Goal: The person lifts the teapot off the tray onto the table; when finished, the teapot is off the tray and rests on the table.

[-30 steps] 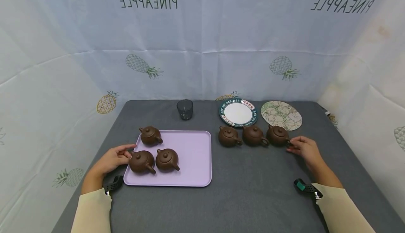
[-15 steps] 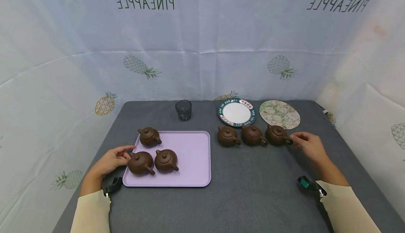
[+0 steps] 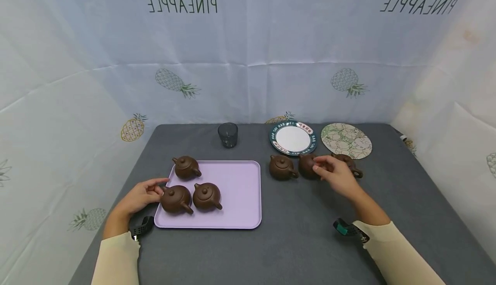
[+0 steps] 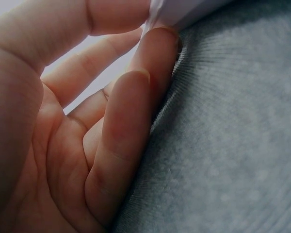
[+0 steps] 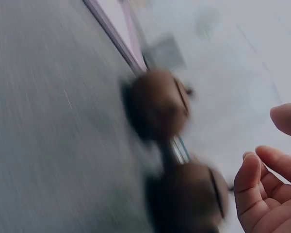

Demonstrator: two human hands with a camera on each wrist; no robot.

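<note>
We've got the middle brown teapot (image 3: 305, 167) of three right by the fingertips of the right hand (image 3: 336, 175), thumb and fingers relaxed, kinda parted. Left hand (image 3: 138, 196) touches the lilac tray (image 3: 238, 199); we can't tell if it's gripping.

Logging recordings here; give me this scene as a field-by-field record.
Left group: three round brown teapots on lilac rectangular tray
Right group: three more teapots, row on grey table
Left hand: at tray's left edge
Right hand: near row's middle teapot, holding nothing
Table's back: dark translucent tumbler, white round plate with teal rim, round green-and-cream mat
</note>
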